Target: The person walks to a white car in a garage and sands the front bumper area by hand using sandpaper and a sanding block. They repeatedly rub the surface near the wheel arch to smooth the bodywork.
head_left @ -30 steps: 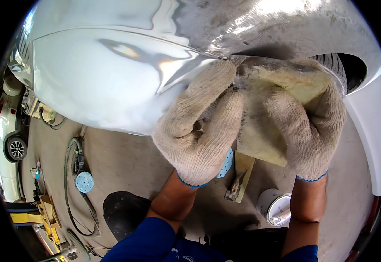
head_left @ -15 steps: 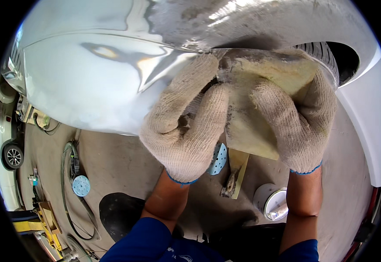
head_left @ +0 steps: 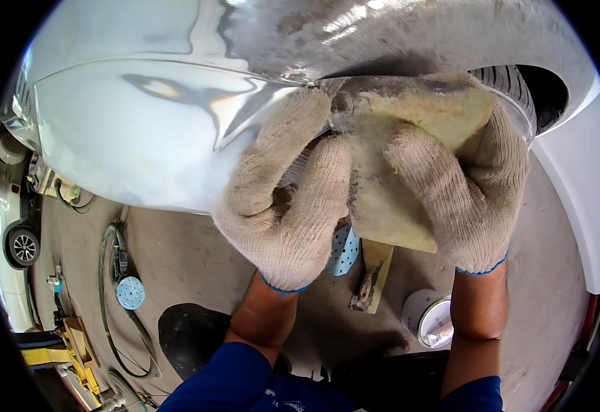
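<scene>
Though grimy, sheet [head_left: 389, 213] in right grip [head_left: 475, 192]

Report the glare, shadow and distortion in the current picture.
Head view, glare: bright streaks on the bare metal and white panel; head view, shadow: dark patch on the floor left of the white tub; head view, distortion: fisheye bowing tips the parked car, corners black.

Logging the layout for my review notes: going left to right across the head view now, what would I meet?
Parked car's wheel, leftmost blue perforated disc, gloved left hand, yellowish plate, gloved right hand, white curved body panel.
</scene>
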Motion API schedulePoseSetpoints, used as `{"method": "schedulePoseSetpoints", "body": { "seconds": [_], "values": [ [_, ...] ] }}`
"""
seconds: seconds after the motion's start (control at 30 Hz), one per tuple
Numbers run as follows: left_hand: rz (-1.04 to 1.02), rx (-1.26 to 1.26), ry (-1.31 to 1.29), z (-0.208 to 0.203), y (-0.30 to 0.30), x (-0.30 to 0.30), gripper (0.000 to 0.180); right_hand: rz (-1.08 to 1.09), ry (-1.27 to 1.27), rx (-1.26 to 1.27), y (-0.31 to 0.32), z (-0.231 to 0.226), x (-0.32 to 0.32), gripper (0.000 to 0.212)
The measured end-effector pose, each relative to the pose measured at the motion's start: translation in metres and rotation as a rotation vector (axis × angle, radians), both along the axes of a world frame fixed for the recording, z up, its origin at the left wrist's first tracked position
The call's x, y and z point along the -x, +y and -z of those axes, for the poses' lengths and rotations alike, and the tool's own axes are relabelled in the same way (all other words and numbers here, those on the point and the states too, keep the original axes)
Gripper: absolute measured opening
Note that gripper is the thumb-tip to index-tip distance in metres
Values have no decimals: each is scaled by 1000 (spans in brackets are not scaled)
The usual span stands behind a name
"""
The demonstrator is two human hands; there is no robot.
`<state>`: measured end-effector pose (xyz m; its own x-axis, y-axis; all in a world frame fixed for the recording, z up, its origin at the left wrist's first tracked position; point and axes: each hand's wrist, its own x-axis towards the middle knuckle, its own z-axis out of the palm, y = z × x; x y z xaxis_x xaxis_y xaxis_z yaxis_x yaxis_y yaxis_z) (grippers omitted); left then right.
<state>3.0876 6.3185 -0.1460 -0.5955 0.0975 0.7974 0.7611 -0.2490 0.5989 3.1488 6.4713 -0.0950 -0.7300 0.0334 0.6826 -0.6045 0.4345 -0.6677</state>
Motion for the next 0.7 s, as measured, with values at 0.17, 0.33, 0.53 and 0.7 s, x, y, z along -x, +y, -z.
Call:
{"method": "schedulePoseSetpoints", "body": {
  "seconds": [0.17,0.33,0.53,0.7],
  "values": [
    [-17,28,-29,0,0,-2,39,18,-42,18,1,0,-3,41],
    [-106,56,33,4,0,4,38,-34,6,50,2,7,3,39],
    [-7,-4,-77,-3,2,-10,37,15,-12,-25,2,-2,3,38],
    [-131,73,-104,1,-3,-6,38,62,-5,-54,-4,-3,6,39]
  ]
}}
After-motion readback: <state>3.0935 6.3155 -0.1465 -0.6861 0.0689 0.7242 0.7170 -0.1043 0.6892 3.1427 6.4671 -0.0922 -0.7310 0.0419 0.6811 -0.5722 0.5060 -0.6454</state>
